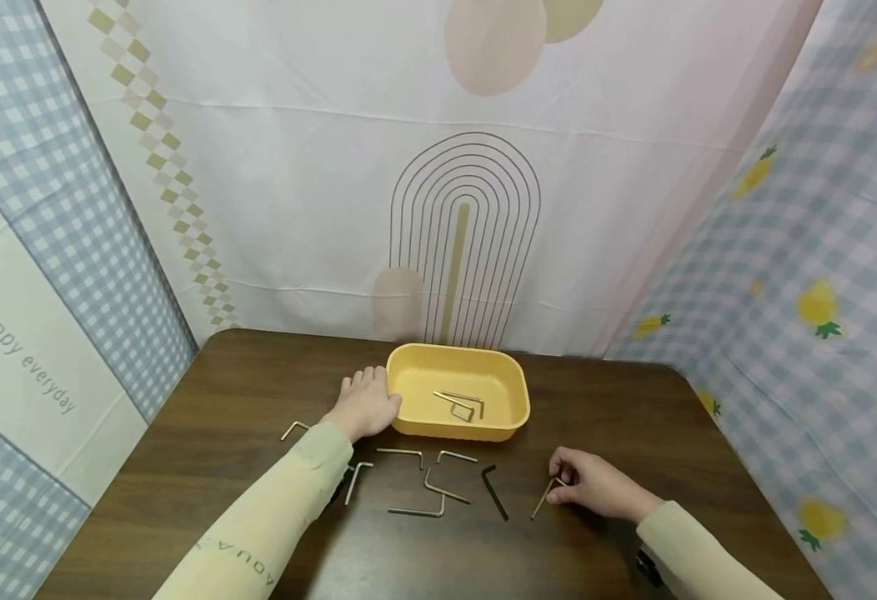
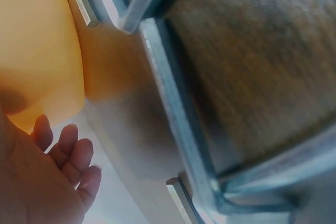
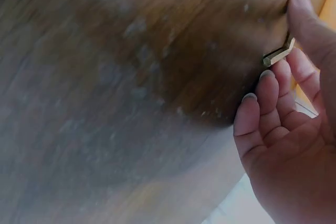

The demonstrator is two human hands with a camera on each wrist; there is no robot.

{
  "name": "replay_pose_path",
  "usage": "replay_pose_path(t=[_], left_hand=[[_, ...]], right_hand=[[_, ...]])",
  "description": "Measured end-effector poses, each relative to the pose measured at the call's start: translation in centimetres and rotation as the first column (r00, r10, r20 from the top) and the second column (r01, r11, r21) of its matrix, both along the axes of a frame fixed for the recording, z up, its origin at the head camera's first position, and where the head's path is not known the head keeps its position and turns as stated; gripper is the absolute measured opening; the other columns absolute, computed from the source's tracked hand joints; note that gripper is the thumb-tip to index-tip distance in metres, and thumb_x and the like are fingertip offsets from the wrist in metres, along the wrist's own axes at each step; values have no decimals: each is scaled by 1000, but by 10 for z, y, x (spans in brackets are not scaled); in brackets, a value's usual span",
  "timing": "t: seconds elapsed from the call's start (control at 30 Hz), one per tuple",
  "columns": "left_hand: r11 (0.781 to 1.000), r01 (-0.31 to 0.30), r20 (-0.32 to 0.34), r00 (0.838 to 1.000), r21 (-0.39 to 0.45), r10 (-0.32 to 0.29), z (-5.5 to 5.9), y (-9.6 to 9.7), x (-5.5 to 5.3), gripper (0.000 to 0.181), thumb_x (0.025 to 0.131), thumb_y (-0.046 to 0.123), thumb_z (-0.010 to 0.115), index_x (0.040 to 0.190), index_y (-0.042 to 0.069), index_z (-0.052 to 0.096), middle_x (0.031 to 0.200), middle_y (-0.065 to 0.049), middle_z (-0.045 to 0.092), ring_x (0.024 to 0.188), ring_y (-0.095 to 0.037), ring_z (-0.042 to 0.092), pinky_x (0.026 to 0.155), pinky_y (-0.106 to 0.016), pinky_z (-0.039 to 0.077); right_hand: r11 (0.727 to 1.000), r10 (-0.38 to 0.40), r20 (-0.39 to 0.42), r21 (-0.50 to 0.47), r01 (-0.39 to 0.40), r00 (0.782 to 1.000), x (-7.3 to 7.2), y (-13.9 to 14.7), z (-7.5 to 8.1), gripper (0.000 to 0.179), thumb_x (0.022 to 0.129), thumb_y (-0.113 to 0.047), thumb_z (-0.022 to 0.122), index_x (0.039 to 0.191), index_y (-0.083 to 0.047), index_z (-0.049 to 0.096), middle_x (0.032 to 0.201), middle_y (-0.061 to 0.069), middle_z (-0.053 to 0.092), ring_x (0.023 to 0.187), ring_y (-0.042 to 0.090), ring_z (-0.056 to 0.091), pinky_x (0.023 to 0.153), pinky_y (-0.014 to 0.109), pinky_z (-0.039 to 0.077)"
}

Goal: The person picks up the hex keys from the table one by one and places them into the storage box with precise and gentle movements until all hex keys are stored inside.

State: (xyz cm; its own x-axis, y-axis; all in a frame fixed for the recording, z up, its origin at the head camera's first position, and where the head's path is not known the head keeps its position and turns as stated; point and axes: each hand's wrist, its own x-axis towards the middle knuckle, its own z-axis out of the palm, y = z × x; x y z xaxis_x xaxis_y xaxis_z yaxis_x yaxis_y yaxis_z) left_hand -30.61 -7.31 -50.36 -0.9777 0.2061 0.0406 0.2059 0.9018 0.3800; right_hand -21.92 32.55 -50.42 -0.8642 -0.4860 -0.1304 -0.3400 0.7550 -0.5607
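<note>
A yellow plastic tray [image 1: 457, 432] stands at the back of the table, with a few brass-coloured hex keys [image 1: 459, 402] inside. At its left end, my left hand [image 1: 364, 404] rests with the palm down and the thumb beside the tray wall. Its fingers [image 2: 77, 156] look relaxed and bent beside the tray in the left wrist view. On the right, my right hand [image 1: 592, 483] pinches a brass hex key [image 1: 543, 503] near its bend, between thumb and fingers. That key's short end [image 3: 278, 56] shows by the fingertips in the right wrist view, low over the tabletop.
Several loose L-shaped hex keys [image 1: 416, 512] lie in front of the tray, one of them black [image 1: 494, 493]. Another key [image 1: 293, 428] lies left of the left forearm. The brown wooden table [image 1: 258, 375] backs onto a hanging patterned cloth [image 1: 318, 208], with more cloth at both sides.
</note>
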Motion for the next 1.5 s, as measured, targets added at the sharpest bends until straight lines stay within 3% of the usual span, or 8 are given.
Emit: replay_pose_path(t=[0.6,0.9,1.07,1.27,1.5], left_hand=[[1000,1,-3,1000,7,-1,4,0,3,36,94,33,46,114,2,48,99,-9,47,93,-28,43,82,-43,30],[1000,-1,-14,1000,3,1,5,0,4,38,93,33,47,114,1,49,98,-10,47,93,-28,44,81,-44,31],[1000,0,-1,1000,6,0,4,0,5,39,93,33,46,115,1,48,99,-10,47,94,-28,44,82,-44,31],[1000,0,-9,1000,12,1,3,0,5,37,93,32,47,114,1,48,98,-10,47,92,-28,43,81,-44,30],[1000,7,-12,1000,18,-7,4,-1,4,37,93,32,47,114,1,48,98,-10,47,93,-28,44,81,-44,31]], right_hand=[[1000,5,4,-9,-5,1000,3,-2,1,15,89,-23,70,85,-16,57,76,-4,52,67,9,48,58,27,42],[1000,-9,-27,28,10,1000,7,-4,-1,16,91,-22,67,81,-15,56,78,-2,48,69,9,46,59,27,40],[996,2,-62,94,4,998,15,-9,0,18,93,-21,65,81,-14,53,77,-3,46,67,8,44,59,27,38],[991,-25,-33,128,28,999,23,-16,9,18,95,-24,61,85,-15,50,70,-5,48,58,6,43,53,27,38],[992,-51,-100,107,62,994,24,-22,31,16,96,-24,61,87,-15,51,70,-6,49,56,5,43,51,26,39]])
